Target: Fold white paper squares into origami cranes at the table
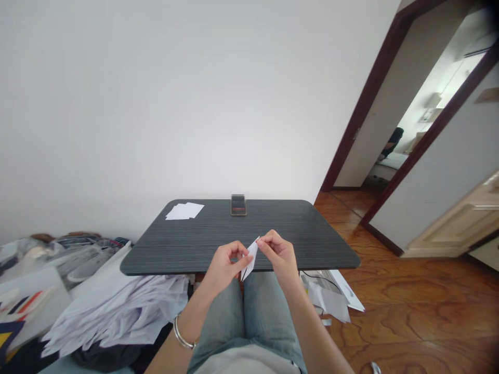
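A small piece of folded white paper (250,259) is held between my two hands, above the near edge of the dark table (187,244). My left hand (230,262) pinches its left side between thumb and fingers. At the paper's upper right tip, my right hand (277,252) has thumb and forefinger closed on it. The paper stands tilted, with its point up and to the right. Part of its left side is covered by my left fingers. Several loose white paper sheets (184,211) overlap on the table's far left.
A phone on a stand (238,205) is at the table's back edge, against the white wall (234,104). Clothes and white cloth (128,306) are heaped at the left. Papers (331,298) lie below the table's right side, near the wooden floor (401,296). A doorway opens at the right.
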Motion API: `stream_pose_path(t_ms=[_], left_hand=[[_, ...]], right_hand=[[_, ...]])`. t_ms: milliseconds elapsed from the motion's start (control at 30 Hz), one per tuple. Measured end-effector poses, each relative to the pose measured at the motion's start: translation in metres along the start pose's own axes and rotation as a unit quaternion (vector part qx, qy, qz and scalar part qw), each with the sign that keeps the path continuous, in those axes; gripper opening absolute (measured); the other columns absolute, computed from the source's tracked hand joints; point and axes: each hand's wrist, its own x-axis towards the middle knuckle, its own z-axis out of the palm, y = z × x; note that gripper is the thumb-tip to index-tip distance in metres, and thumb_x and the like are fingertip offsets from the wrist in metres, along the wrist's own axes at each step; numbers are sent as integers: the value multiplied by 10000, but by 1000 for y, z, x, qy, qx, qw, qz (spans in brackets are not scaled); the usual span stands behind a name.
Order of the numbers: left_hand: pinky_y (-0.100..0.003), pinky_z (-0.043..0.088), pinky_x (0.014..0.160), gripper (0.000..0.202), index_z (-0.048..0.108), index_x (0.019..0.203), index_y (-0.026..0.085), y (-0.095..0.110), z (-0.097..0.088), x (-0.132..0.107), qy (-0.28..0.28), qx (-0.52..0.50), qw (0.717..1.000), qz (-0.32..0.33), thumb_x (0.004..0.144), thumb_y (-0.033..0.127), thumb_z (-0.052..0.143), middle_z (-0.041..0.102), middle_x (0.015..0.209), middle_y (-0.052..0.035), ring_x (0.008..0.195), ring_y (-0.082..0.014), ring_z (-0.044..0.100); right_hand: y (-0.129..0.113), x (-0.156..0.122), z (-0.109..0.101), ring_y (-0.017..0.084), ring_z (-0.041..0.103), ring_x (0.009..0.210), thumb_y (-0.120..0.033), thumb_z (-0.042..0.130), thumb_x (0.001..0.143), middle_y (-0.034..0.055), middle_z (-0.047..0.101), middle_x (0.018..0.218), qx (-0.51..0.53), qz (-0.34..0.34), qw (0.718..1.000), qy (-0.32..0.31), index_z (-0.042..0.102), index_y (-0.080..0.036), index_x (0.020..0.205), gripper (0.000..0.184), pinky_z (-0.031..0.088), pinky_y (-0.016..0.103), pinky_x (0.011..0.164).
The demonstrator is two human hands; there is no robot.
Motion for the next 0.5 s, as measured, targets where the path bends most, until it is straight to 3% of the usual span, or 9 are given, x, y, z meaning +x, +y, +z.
stream_pose_path(t_ms=[233,500], left_hand=[[-161,302,350,307,520,659,141,-1,1,0,-2,9,1000,1,687,418,650,522,533,39,371,-43,383],[-158,327,344,288,554,703,134,-1,6,2,9,0,1000,12,683,404,652,474,522,51,395,-53,388]], right_hand=[[0,0,2,119,401,567,-330,606,772,-20,442,625,-10,1,1000,13,576,-187,630,204,314,253,536],[-2,-1,8,106,354,548,-298,602,777,-36,388,595,52,20,998,23,503,-184,602,231,292,243,519]])
